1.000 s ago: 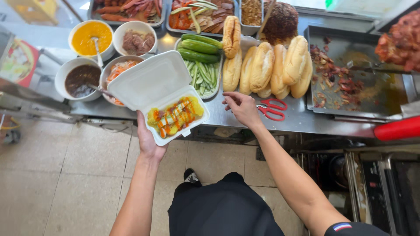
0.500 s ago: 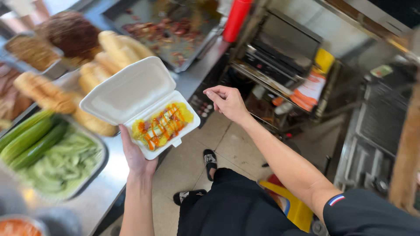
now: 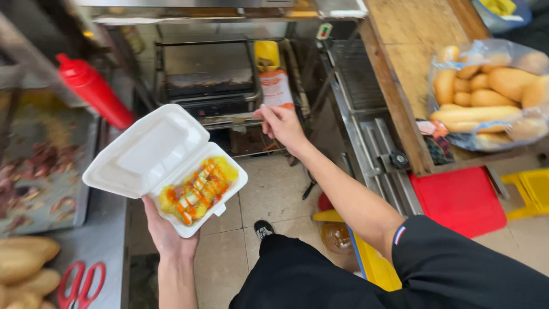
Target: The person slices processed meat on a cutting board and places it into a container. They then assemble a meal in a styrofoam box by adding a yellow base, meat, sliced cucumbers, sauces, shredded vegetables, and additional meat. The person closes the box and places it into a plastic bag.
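Observation:
My left hand (image 3: 166,232) holds up an open white foam box (image 3: 154,157) from beneath. Its lid stands open to the upper left. Inside lies yellow food striped with orange-red sauce (image 3: 197,189). My right hand (image 3: 281,127) is stretched forward, empty, with the fingers loosely curled, close to the front of a metal grill press (image 3: 209,91) on a low shelf. An orange and white packet (image 3: 276,87) stands just beyond that hand.
A red squeeze bottle (image 3: 94,90) and a tray of cooked meat (image 3: 34,171) sit on the steel counter at left, with bread rolls (image 3: 26,266) and red scissors (image 3: 80,283). A bag of rolls (image 3: 489,94) rests on a wooden surface at right, above a red board (image 3: 460,200).
The view has swung right, from the food counter toward the grill and the wooden surface. The foam box stays in my left hand. My right hand has reached out toward the grill.

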